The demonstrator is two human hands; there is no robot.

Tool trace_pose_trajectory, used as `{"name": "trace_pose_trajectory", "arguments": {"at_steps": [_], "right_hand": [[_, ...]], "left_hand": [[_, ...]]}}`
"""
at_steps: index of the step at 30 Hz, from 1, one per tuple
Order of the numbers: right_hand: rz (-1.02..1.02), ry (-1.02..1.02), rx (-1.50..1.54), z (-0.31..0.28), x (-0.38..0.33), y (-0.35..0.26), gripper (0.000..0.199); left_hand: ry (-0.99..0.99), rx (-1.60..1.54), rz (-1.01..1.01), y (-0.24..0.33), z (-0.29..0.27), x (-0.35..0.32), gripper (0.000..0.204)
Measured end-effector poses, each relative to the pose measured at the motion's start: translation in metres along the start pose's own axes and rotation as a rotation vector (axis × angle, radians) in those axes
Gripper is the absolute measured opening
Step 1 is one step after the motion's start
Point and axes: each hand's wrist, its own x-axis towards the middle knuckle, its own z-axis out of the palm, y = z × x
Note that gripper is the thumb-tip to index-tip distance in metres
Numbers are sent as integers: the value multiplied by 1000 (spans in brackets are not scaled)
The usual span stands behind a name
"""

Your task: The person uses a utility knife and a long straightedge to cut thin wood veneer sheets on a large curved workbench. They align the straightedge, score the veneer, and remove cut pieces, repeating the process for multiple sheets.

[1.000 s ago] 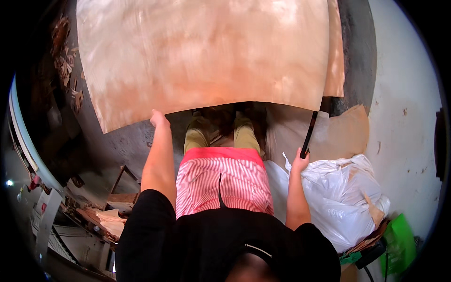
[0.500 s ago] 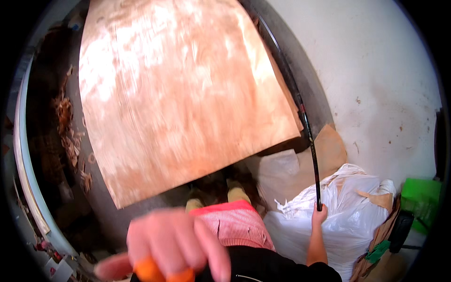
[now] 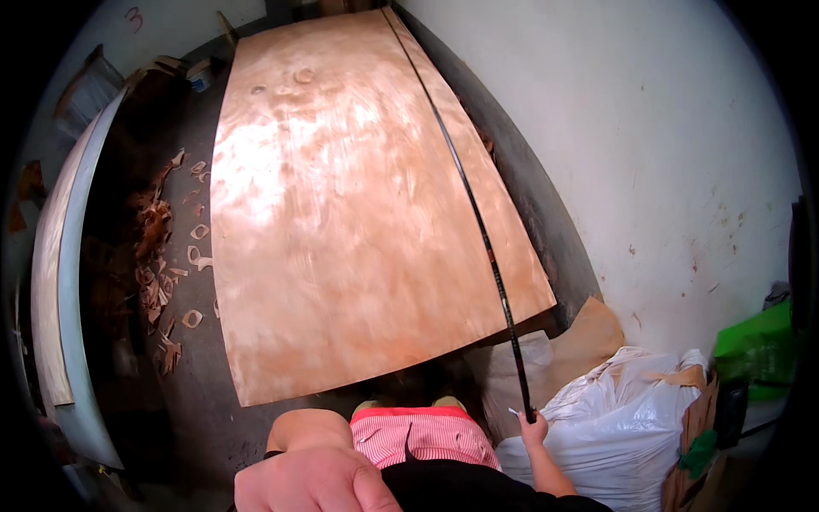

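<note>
My right hand [image 3: 534,429] is wrapped round the thick end of a long, thin black rod [image 3: 465,179], which tapers like a fishing rod. From that grip it reaches up and away over a large, pale-brown wood sheet [image 3: 341,256]. Along the sheet's right part the rod runs nearly to the far end; whether it touches the surface I cannot tell. My left hand [image 3: 320,482] is raised close at the lower edge, its back showing and its bent fingers cut off by the frame. A dark band shows at its wrist.
Wood scraps and shavings [image 3: 153,273] litter the dark floor left of the sheet. Further left stands a long, pale curved panel [image 3: 72,282]. A white wall [image 3: 631,154] rises on the right. White plastic sheeting [image 3: 606,435], brown cardboard [image 3: 589,333] and a green bag [image 3: 755,350] lie near my right arm.
The rod has swung left, from beside the sheet to over it. My right hand has shifted left and down. My left hand has moved lower, and the orange on its fingers is out of sight.
</note>
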Motion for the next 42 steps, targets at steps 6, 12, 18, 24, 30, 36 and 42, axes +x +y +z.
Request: {"name": "trace_pose_trajectory", "arguments": {"at_steps": [6,12,18,24,30,36,42], "right_hand": [[-102,-110,-1,14,-70,-33,39],[-167,-246,31,22,-116,-34,47],[-202,-311,78,-5,-188,-5,42],[-184,-423,-77,-88,-308,56,30],[-313,-294,-328,-186,-456,182,31],[-211,-314,-505,-253,-535,196,28],[-59,-433,-603,-309,-572,154,29]], "left_hand": [[-39,133,11,77,51,13,45],[-251,213,141,123,116,23,43],[545,639,-474,132,141,-110,39],[831,874,-1540,73,116,-356,49],[1613,302,-1488,8,143,-400,61],[1895,279,-1045,-18,186,-416,34],[1865,177,-1224,-20,275,-399,34]]}}
